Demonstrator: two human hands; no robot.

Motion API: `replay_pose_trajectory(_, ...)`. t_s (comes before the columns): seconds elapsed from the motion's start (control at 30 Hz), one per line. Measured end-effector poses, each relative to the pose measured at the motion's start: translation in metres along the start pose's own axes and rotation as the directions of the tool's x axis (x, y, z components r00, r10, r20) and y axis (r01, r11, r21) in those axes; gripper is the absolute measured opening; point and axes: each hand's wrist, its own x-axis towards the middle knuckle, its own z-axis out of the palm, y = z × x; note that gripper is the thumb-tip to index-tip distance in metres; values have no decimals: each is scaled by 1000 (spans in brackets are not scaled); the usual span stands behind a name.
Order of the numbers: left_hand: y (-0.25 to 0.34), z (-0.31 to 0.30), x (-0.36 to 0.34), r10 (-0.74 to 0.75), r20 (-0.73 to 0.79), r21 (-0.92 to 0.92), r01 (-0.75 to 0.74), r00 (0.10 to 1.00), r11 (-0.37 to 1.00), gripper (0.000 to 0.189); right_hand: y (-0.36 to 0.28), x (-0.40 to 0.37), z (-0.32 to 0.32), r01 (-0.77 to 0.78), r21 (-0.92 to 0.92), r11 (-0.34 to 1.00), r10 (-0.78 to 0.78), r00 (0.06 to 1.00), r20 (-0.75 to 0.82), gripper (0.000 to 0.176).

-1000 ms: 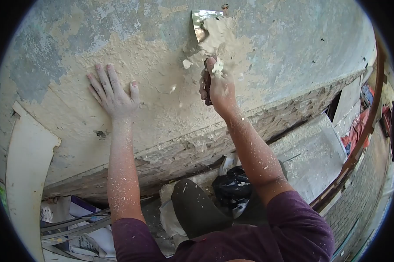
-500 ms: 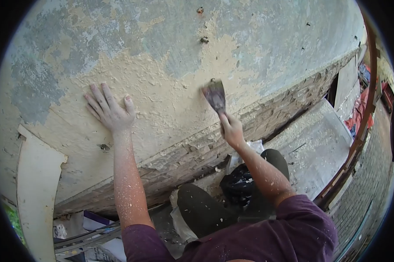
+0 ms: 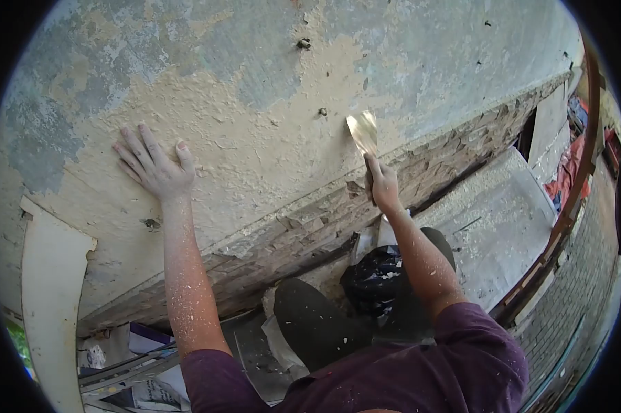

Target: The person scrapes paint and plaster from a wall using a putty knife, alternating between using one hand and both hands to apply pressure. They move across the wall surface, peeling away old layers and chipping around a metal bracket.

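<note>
"In the head view, where is the scraper?"

"Right of centre, against or just off the wall, on the far side of the rough stone edge. I can't tell whether its blade touches."

"And the 2 hands?"

"The right hand is clamped on the scraper's handle; the left hand lies on the wall at left, fingers apart, holding nothing."

"How would it handle?"

"Light, I'd judge: firm handle, thin blade that may flex, a bit slippery if dusty. Grasp the handle, clear of the edge."
</note>
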Motion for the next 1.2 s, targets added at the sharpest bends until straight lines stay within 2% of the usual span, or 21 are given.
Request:
replay_pose_trajectory(0.03, 1, 0, -2, -2, 8, 1, 2, 1000, 1000, 70, -9, 7, -4, 9, -26, 1000, -9, 1000, -6, 44)
replay_pose_trajectory(0.1, 1, 1, -4, 6, 6, 1, -6, 1000, 1000, 70, -46, 30, 4, 185, -52, 981, -182, 982, 54, 45)
replay_pose_trajectory(0.13, 2, 2, -3, -1, -6, 16, 1, 1000, 1000, 70, -70, 28, 10, 186, -54, 981, -183, 981, 58, 45)
replay_pose_trajectory(0.2, 4, 0, -3, -10, 4, 17, 10, 1000, 1000, 70, -110, 23, 19, 207, -239, 949, -200, 978, 55, 47)
replay_pose_trajectory(0.23, 4, -2, -1, -11, 12, 12, 11, 1000, 1000, 69, -101, 20, 13, 212, -242, 947, -202, 977, 65, 47)
replay_pose_trajectory(0.3, 1, -1, -2, -12, 13, 10, 12, 1000, 1000, 70, -58, 3, 7, 88, -222, 971, -84, 996, 27, 51)
replay_pose_trajectory(0.33, 2, 1, -3, -28, 11, -7, 28, 1000, 1000, 70, -55, -1, 12, 65, -215, 974, -68, 998, -4, 53)
replay_pose_trajectory(0.43, 5, -1, -2, -39, 14, -15, 39, 999, 999, 69, -101, 8, 29, 146, -238, 960, -135, 989, 63, 53)
replay_pose_trajectory(0.47, 7, 1, -4, -41, 12, -21, 42, 999, 999, 69, -129, 5, 35, 73, -223, 972, -53, 994, 92, 53)
replay_pose_trajectory(0.5, 8, 0, -7, -51, 18, -10, 51, 999, 999, 69, -121, 8, 29, 70, -224, 972, -52, 995, 87, 53)
replay_pose_trajectory(0.57, 5, -1, -8, -57, 12, -2, 57, 998, 998, 68, -87, 19, 6, 173, -251, 952, -160, 985, 70, 50)
replay_pose_trajectory(0.6, 4, -2, -9, -44, 17, 7, 44, 999, 999, 68, -71, 17, -9, 108, -209, 972, -102, 994, 40, 46)
replay_pose_trajectory(0.63, 4, -1, -9, -35, 20, 17, 35, 999, 999, 69, -58, 23, -25, 103, -284, 953, -112, 994, -16, 45)
replay_pose_trajectory(0.7, 6, 2, -9, -47, -1, 1, 47, 999, 999, 69, -78, 35, -44, 165, -427, 889, -170, 985, 26, 49)
replay_pose_trajectory(0.77, 3, -1, -11, -36, 1, -18, 36, 999, 999, 69, -125, 44, -52, 234, -629, 741, -246, 967, 70, 54)
replay_pose_trajectory(0.8, 3, -1, -11, -32, -4, -6, 32, 999, 999, 69, -141, 49, -60, 298, -757, 582, -321, 939, 123, 60)
replay_pose_trajectory(0.97, 7, -1, -10, -41, 7, 8, 41, 999, 999, 68, -206, 45, -17, 411, -723, 555, -419, 889, 183, 63)
replay_pose_trajectory(1.07, 4, -1, -11, -32, -4, 6, 32, 999, 999, 68, -221, 47, -4, 434, -732, 525, -451, 871, 193, 62)
replay_pose_trajectory(1.2, 0, -1, -14, -17, 14, -1, 17, 1000, 1000, 67, -204, 60, -48, 413, -727, 548, -439, 882, 171, 61)
